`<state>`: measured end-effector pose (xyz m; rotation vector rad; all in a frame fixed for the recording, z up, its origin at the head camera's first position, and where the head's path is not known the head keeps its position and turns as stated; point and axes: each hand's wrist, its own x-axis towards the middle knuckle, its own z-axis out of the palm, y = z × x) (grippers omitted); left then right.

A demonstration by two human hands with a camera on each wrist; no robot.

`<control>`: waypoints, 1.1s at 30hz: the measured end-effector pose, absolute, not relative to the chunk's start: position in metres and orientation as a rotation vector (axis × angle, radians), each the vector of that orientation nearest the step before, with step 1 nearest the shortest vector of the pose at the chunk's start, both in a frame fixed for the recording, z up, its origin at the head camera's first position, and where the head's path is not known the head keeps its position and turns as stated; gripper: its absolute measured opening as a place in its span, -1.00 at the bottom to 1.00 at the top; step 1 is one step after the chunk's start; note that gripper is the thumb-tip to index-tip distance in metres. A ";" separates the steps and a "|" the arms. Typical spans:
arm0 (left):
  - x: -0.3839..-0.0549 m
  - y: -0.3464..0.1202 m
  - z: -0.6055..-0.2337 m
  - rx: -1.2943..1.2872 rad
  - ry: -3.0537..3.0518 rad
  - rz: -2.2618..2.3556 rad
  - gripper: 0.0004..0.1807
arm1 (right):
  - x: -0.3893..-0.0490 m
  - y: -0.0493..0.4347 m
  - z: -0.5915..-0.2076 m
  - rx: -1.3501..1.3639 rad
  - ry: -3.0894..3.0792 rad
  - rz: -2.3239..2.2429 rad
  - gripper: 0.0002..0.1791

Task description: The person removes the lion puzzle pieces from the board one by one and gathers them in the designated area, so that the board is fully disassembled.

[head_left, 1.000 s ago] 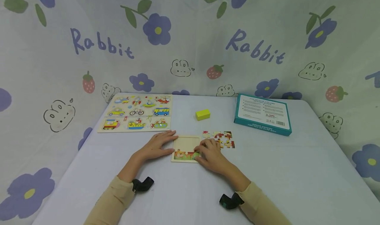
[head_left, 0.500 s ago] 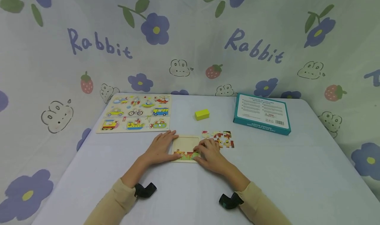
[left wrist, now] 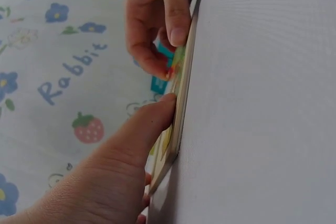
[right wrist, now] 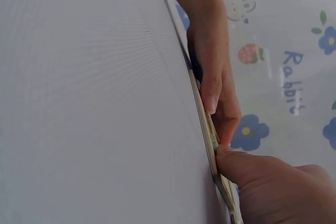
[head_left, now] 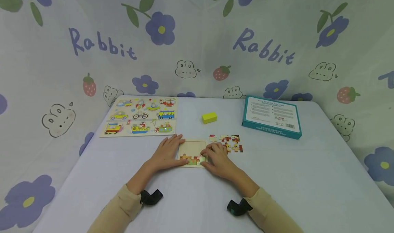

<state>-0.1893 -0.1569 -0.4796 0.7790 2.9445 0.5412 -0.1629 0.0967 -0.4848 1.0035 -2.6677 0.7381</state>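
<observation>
A small square wooden puzzle tray [head_left: 194,146] lies on the white table, with jigsaw pieces [head_left: 191,161] in a row along its near side. My left hand [head_left: 166,154] lies at the tray's left side, fingers straight; its thumb [left wrist: 157,114] presses the pieces near the front rim. With curled fingers and thumb, my right hand [head_left: 221,160] pinches a green jigsaw piece [head_left: 201,159] at the tray's near right corner. That piece looks tilted and catches the light. Beside the right hand lie several loose jigsaw pieces [head_left: 237,147], partly hidden by its fingers.
Back left is a wooden vehicle puzzle board [head_left: 140,117]. A yellow block [head_left: 209,118] sits behind the tray, and a teal box [head_left: 272,118] lies back right. Behind the table [head_left: 292,178] hangs a flowered curtain [head_left: 200,38].
The left hand has shifted towards the tray's front, its thumb now over the pieces. The right hand stays at the near right corner, where the green piece now looks lighter and tilted.
</observation>
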 end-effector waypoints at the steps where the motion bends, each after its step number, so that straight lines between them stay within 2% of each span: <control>1: -0.189 -0.157 -0.480 0.778 2.944 0.546 0.00 | -0.163 0.097 -0.484 1.004 -2.661 0.741 -0.69; 9: -0.189 -0.156 -0.481 0.773 2.933 0.563 0.01 | -0.163 0.096 -0.483 1.007 -2.624 0.784 -0.67; 21: -0.192 -0.158 -0.480 0.860 2.919 0.550 -0.06 | -0.163 0.100 -0.474 0.986 -2.630 1.033 -0.81; 33: -0.197 -0.177 -0.476 0.989 2.817 0.638 -0.24 | -0.164 0.111 -0.470 0.964 -2.553 1.170 -0.80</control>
